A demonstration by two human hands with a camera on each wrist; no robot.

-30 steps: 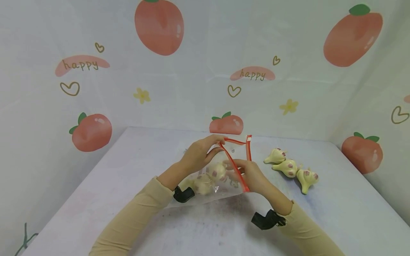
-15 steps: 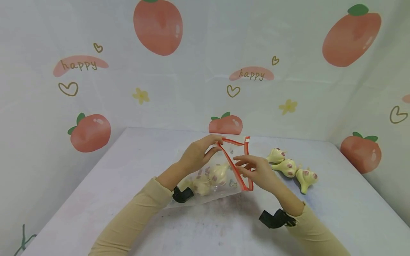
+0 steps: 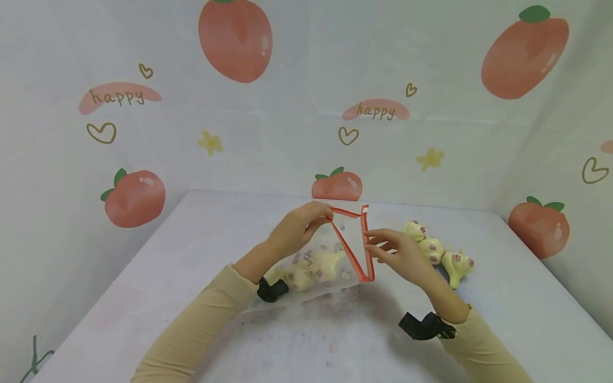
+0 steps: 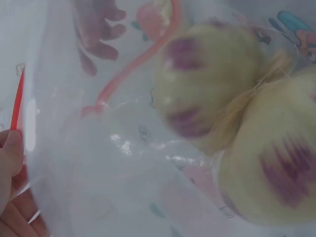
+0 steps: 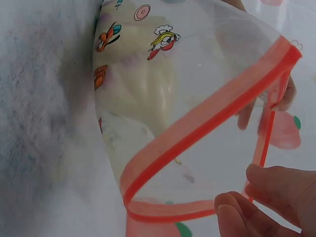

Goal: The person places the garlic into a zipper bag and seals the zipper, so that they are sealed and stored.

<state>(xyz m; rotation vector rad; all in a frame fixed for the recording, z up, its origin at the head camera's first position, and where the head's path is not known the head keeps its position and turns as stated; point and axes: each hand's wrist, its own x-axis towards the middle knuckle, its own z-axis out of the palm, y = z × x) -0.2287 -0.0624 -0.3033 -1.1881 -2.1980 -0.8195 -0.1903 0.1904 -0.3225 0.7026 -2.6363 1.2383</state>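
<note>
Plastic bag point(image 3: 337, 275) shows crisp cartoons point(image 5: 164, 41) only from right wrist; left hand point(image 3: 298, 227) pinches it, right hand point(image 3: 401, 254), fingers parted, perhaps touches.

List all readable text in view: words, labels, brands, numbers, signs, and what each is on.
"happy": left pink brush-stroke patch on the white backdrop.
"happy": middle pink brush-stroke patch, same backdrop.
Clear plastic bag with red edging: small cartoon prints, no lettering I can read.

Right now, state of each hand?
Left hand: closed, pinching the red rim of the clear plastic bag.
Right hand: open, at that rim; contact unclear.
</note>
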